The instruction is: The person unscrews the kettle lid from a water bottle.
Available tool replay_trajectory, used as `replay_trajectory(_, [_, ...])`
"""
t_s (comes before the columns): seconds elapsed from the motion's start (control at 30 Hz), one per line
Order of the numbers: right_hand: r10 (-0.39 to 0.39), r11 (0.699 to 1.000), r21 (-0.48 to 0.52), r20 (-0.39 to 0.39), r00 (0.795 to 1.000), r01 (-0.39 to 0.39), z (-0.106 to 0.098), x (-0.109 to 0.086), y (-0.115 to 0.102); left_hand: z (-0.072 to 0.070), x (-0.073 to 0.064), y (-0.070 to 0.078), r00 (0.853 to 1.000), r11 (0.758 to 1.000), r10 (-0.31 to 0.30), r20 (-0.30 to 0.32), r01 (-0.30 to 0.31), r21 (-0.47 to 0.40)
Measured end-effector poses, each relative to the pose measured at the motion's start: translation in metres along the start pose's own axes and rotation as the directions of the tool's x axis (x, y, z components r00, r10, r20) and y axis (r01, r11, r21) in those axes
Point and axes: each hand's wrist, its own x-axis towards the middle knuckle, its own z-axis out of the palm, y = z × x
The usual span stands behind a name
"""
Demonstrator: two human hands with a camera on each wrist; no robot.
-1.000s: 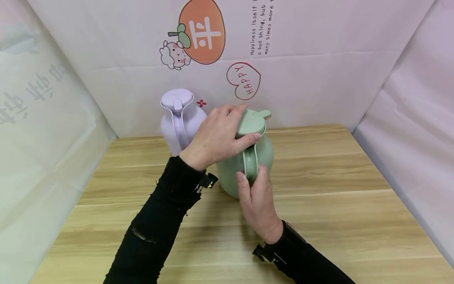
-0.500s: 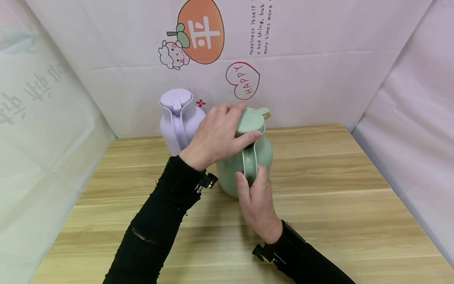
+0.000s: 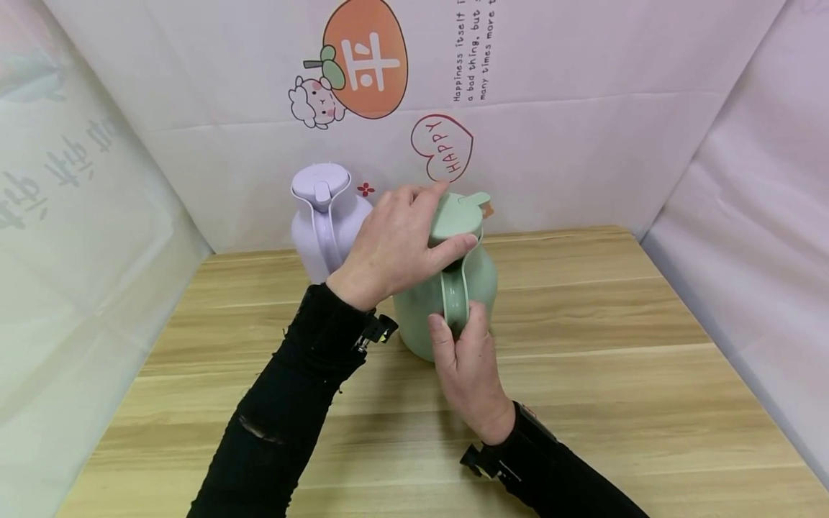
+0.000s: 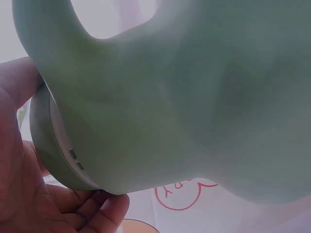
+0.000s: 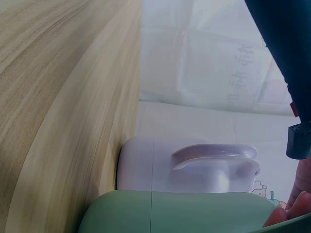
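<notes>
A pale green thermos jug (image 3: 417, 324) stands on the wooden table, its handle (image 3: 456, 296) facing me. My left hand (image 3: 393, 241) grips the round lid (image 3: 456, 217) from above, thumb on the near side. The lid's small lever points away to the right, and its rim (image 4: 46, 131) shows a pale edge with dark notches in the left wrist view. Lower down, my right hand (image 3: 474, 370) holds the handle between thumb and fingers. In the right wrist view, the green jug's body (image 5: 184, 211) lies across the bottom.
A lilac thermos jug (image 3: 324, 237) stands upright just left of the green one, partly hidden by my left hand. Behind both is a white printed cloth (image 3: 570, 158); more white cloth hangs at either side of the wooden table (image 3: 583, 374).
The lid's lever has swung slightly farther back, and the lid with my left hand sits a touch higher. My right hand keeps its place on the handle.
</notes>
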Motion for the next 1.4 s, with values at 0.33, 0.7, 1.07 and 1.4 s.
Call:
replay_trajectory(0.33, [-0.001,1.000,0.010,0.005,1.000,0.001,-0.0006,-0.0008,-0.0006,-0.0026,-0.0003,0.0014,1.000,1.000,-0.009,-0.029,0.009,-0.011])
replay_trajectory(0.7, [0.000,1.000,0.010,0.004,1.000,0.000,-0.0005,-0.0006,-0.0007,-0.0034,0.0010,-0.0007,0.993,0.999,-0.018,-0.115,0.012,-0.052])
replay_trajectory(1.07, [-0.003,1.000,0.018,0.007,1.000,0.003,-0.0011,0.0003,-0.0016,-0.0032,0.0027,-0.0044,0.982,0.985,-0.076,-0.175,0.047,-0.165])
replay_trajectory(1.4, [0.023,1.000,0.014,0.002,1.000,-0.023,-0.0033,0.0031,-0.0010,-0.0024,0.0021,-0.0075,0.962,0.964,-0.134,-0.237,0.071,-0.258])
